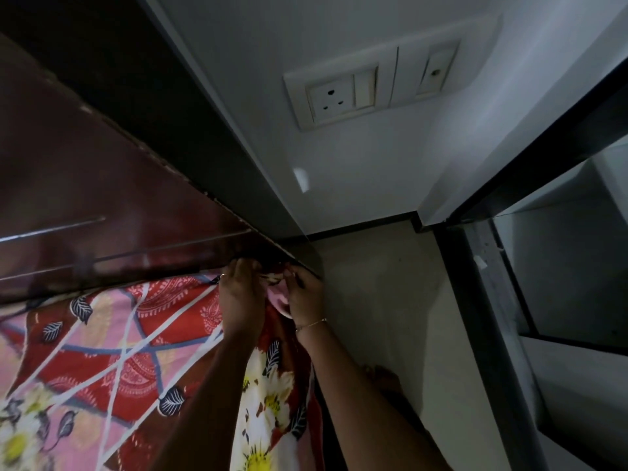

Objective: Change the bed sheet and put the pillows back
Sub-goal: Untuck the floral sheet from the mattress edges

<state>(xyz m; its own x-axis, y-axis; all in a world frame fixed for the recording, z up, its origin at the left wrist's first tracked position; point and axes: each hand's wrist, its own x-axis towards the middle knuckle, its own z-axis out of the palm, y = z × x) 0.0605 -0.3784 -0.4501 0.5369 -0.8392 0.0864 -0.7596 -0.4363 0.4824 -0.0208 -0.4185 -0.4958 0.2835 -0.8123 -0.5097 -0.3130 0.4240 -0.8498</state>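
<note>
At frame centre, the left hand and right hand pinch the red floral cotton bed sheet corner; pull it taut before tucking beneath the dark wooden headboard.

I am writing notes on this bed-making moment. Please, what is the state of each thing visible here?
Red and pink floral bed sheet: spread over the bed, corner bunched at the headboard.
Dark brown wooden headboard: upright against the wall.
Left hand: gripping the sheet corner.
Right hand: pinching the sheet corner.
White wall socket plate: nothing plugged in.
</note>
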